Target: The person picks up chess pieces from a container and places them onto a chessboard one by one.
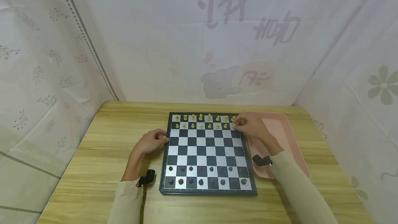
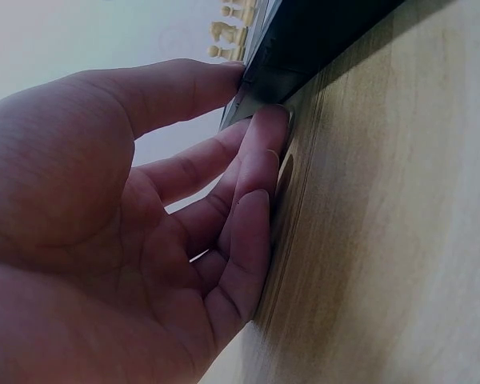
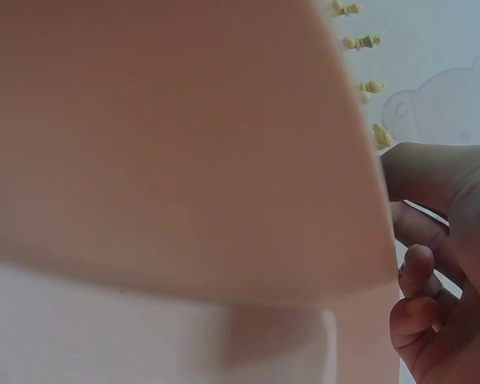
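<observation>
A chessboard (image 1: pixel 201 150) with a dark frame lies flat on the table. Two rows of pale yellow pieces (image 1: pixel 200 117) stand along its far side, and two rows of dark pieces (image 1: pixel 201 182) along the near side. My right hand (image 1: pixel 253 126) pinches a yellow pawn (image 1: pixel 234 125) at the right end of the second yellow row; the tray wall hides those fingertips in the right wrist view. My left hand (image 1: pixel 150 141) holds the board's left edge, its thumb (image 2: pixel 184 90) on the upper rim and fingertips (image 2: pixel 270 126) low against the side, near the tabletop.
A pink tray (image 1: pixel 287 137) sits right beside the board, under my right forearm. Wood-grain tabletop (image 1: pixel 102 155) extends to the left. Printed cloth (image 1: pixel 161 44) hangs behind the table's far edge and at both sides.
</observation>
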